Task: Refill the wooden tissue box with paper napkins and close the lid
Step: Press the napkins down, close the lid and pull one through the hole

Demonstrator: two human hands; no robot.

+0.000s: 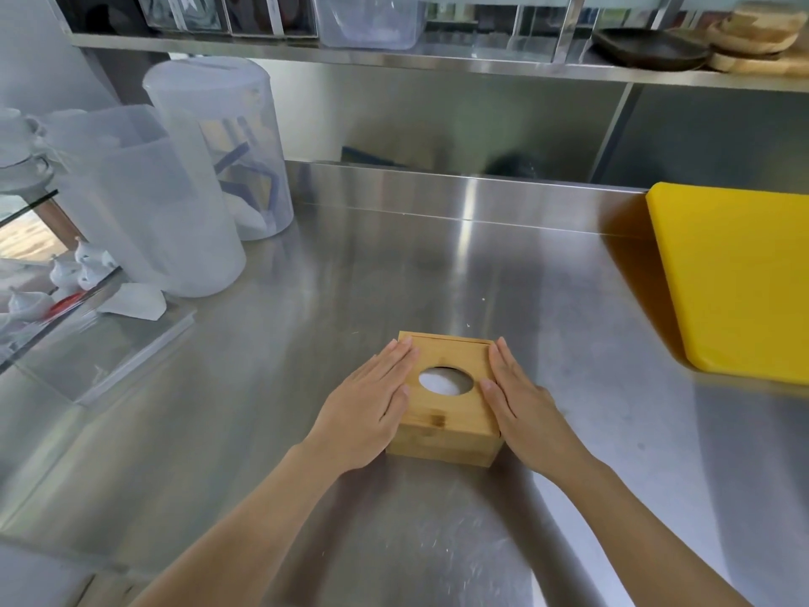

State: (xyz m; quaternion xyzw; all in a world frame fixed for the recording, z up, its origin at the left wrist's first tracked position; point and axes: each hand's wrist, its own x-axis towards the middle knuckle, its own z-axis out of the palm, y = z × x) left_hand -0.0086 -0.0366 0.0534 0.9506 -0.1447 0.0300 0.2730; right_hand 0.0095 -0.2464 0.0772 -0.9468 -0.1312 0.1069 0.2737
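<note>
Two bare arms reach forward over a shiny steel table [306, 300]. Both hands rest on a wooden tissue box [446, 424] that sits on the table close to the person, near the middle. The left hand [370, 398] lies flat on the left edge of the box top, with its fingers [396, 357] straight and side by side, not curled around anything. The right hand [518, 398] lies flat on the right edge in the same way, fingers together and stretched out. Neither hand grips the box; they just press on it from above. The lid [455, 405] is on the box, and between the two hands it has an oval hole [446, 380]. White paper napkins [442, 382] show through that hole. Farther off on the right lies a thick yellow cutting board [740, 278]. Farther off on the left stand two tall cloudy plastic tubs [175, 203], one a bit behind the other, with blurry things inside. At the far left edge are small white pieces on a glass shelf [26, 212], too blurry to tell. At the back, a steel shelf [437, 61] holds clear boxes, a dark dish [652, 48] and a stack of wooden boards [757, 32].
</note>
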